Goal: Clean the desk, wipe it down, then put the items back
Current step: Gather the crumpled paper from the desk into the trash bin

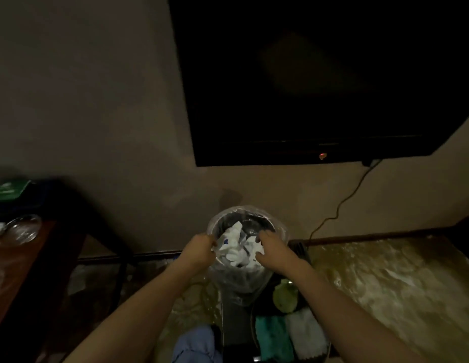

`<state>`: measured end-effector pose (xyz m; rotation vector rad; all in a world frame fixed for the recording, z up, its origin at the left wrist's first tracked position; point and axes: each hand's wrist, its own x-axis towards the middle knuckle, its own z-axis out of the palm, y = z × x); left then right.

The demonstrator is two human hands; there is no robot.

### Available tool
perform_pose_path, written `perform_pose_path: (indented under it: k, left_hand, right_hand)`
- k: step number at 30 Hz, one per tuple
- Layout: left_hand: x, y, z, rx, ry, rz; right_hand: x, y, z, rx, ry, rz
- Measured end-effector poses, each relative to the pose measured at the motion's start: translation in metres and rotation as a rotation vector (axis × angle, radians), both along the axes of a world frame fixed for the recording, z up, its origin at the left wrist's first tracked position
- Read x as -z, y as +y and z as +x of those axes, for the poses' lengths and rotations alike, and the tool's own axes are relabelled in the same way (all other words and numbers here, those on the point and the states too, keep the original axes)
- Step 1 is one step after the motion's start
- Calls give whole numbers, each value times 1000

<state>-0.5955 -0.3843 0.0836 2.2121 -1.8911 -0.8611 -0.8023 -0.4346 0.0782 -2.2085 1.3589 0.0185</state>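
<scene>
Below, upright bin (247, 271), mouth up, left hand (199, 248), right hand (274, 248) gripping rim

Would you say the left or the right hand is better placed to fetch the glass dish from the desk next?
Probably the left. The left hand grips the paper over the bin, as does the right hand, but the dish sits on the desk at far left, on the left hand's side.

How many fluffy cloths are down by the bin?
2. A teal cloth lies folded at the bottom, below the bin, and a white cloth lies touching its right side. More may be hidden in the dark.
</scene>
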Motion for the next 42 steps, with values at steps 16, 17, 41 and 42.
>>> perform_pose_path:
  k: [16, 17, 41, 42]
  left_hand:
    - [-32, 231, 134, -492, -23, -121]
    - [-35, 252, 150, -518, -12, -123]
    - [-30, 653, 398, -1148, -183, -73]
    - [-26, 657, 406, -1163, -169, -60]
  right_hand:
    - [-34, 134, 185, -574, 22, -124]
    - [-38, 147, 205, -609, 12, -135]
    - [-39, 487, 561, -1223, -9, -149]
    - [-35, 490, 572, -1234, -6, -162]
